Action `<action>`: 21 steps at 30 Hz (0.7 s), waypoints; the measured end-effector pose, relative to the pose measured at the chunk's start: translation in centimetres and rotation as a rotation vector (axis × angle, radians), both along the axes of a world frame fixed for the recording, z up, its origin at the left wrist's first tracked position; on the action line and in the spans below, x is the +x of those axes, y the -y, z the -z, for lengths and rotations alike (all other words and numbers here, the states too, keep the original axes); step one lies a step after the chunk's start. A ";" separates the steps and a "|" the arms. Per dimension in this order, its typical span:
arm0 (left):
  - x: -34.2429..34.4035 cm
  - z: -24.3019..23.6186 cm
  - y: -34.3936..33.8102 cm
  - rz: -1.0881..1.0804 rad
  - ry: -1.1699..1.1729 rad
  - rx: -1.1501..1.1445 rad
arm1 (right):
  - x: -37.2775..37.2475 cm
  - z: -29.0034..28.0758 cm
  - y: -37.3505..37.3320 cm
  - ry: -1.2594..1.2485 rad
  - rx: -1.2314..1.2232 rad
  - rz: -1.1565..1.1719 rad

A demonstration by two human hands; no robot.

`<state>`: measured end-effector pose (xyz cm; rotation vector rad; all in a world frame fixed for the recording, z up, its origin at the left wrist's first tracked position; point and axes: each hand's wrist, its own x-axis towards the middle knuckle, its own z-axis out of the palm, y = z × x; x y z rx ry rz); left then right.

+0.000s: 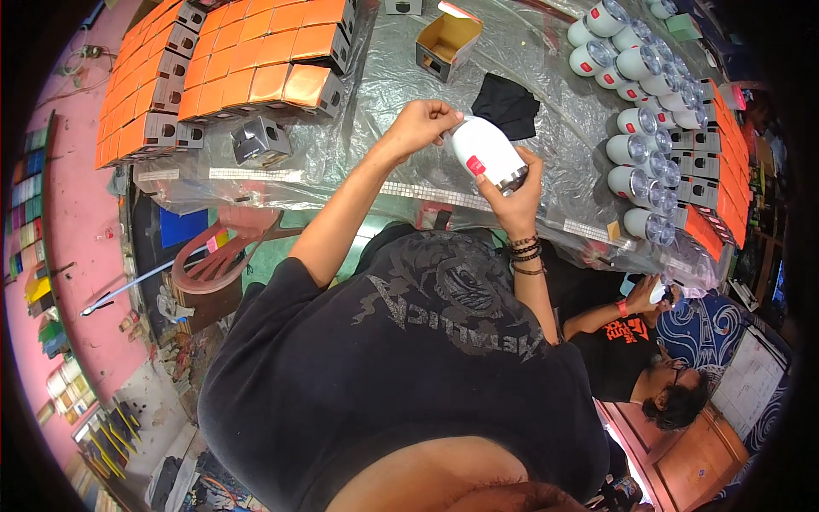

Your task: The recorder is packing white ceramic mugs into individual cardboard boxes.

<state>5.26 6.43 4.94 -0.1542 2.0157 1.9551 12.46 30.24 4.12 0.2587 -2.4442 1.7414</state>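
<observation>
A white rounded tumbler with a red label and a shiny metal rim is held over the table, tilted with its rim toward me. My right hand is wrapped round it near the rim. At the tumbler's rounded far end, my left hand pinches with thumb and fingertips; what lies between them, if anything, is too small to make out. Just beyond the tumbler lies a folded black cloth. An opened box with a bare brown inside stands farther back.
Orange-topped boxes fill the table's left side, with a lone grey box near the front edge. Several white tumblers cluster at the right beside more orange boxes. Clear plastic sheeting covers the table. Another person sits at my right.
</observation>
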 end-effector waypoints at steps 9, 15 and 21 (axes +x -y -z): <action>1.6 -1.2 -1.1 -0.018 -0.616 -0.458 | -0.1 0.3 0.5 0.020 0.101 0.125; 0.8 0.6 -0.1 -0.060 -0.963 -0.726 | -0.2 0.2 0.4 0.002 0.072 0.078; 0.6 2.0 -0.9 -0.315 -0.622 -0.828 | 0.3 0.2 1.0 0.013 0.003 0.049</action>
